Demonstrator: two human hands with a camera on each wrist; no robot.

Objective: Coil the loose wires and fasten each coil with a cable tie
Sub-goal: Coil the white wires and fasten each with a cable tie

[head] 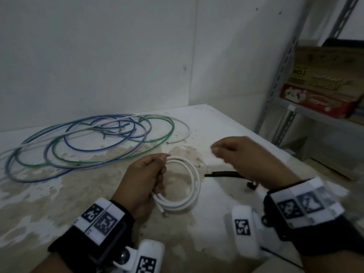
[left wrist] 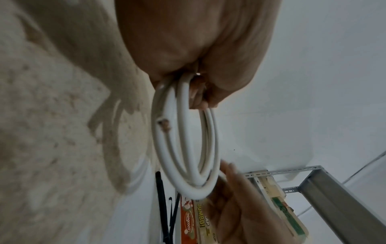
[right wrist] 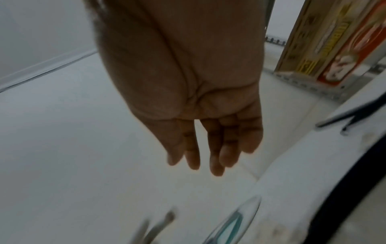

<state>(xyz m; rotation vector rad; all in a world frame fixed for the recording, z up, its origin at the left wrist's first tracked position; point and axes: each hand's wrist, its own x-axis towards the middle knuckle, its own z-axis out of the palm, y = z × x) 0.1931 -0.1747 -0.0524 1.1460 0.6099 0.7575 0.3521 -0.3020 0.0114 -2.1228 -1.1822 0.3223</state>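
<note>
Coil of white cable (head: 182,186) sits in my left hand (head: 146,178), grip clamped round the loops at about 9 o'clock on the ring, held just over the stained worktop (head: 59,194). One cut end (left wrist: 164,125) pokes out near my fingers. My right hand (head: 246,156) hangs at 3 o'clock from the coil, fingers (right wrist: 215,156) relaxed and holding nothing; the left wrist view shows it close by the far side of the coil, can't tell if it's touching. Black cable ties (head: 222,173) lie on the worktop between the coil and my right wrist. The loose wires (head: 88,142), blue, green and whitish, sprawl in big loops at 10 o'clock, well apart. Metal shelf (head: 315,115) with boxes (head: 323,75) stands off at 2 o'clock.
</note>
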